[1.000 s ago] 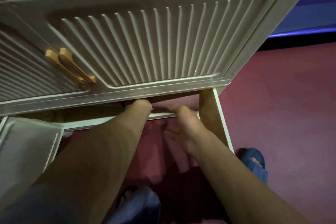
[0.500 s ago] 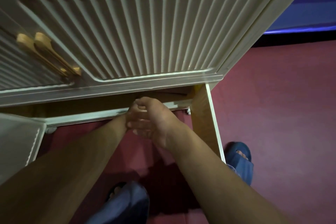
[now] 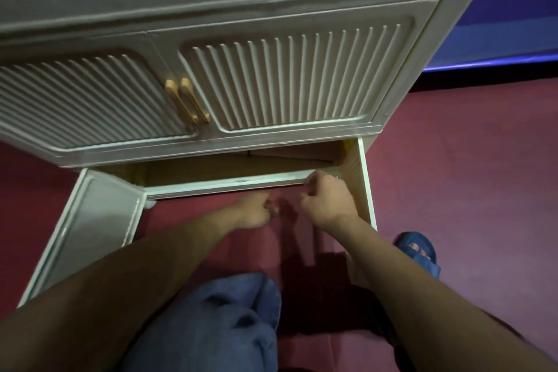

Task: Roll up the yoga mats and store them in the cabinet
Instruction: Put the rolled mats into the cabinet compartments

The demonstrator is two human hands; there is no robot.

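Note:
The white cabinet (image 3: 271,154) stands before me, its two ribbed upper doors closed. Below them the lower compartment (image 3: 229,169) is open, brown and dim inside. A dark maroon surface (image 3: 290,150) shows deep in it; I cannot tell whether it is a rolled mat. My left hand (image 3: 255,214) hovers over the floor just in front of the white sill (image 3: 223,187), fingers curled, holding nothing. My right hand (image 3: 327,202) is at the sill's right end, also loosely curled and empty. No mat is clearly visible.
The compartment's left door (image 3: 90,229) and right door (image 3: 364,187) swing out toward me on either side of my arms. Gold handles (image 3: 187,103) sit on the upper doors. My knee in blue jeans (image 3: 223,317) and a blue slipper (image 3: 418,254) rest on the maroon floor (image 3: 468,190).
Both hands have drawn back out of the lower compartment and moved apart. My view has pulled back and risen, showing both upper doors and both open lower doors.

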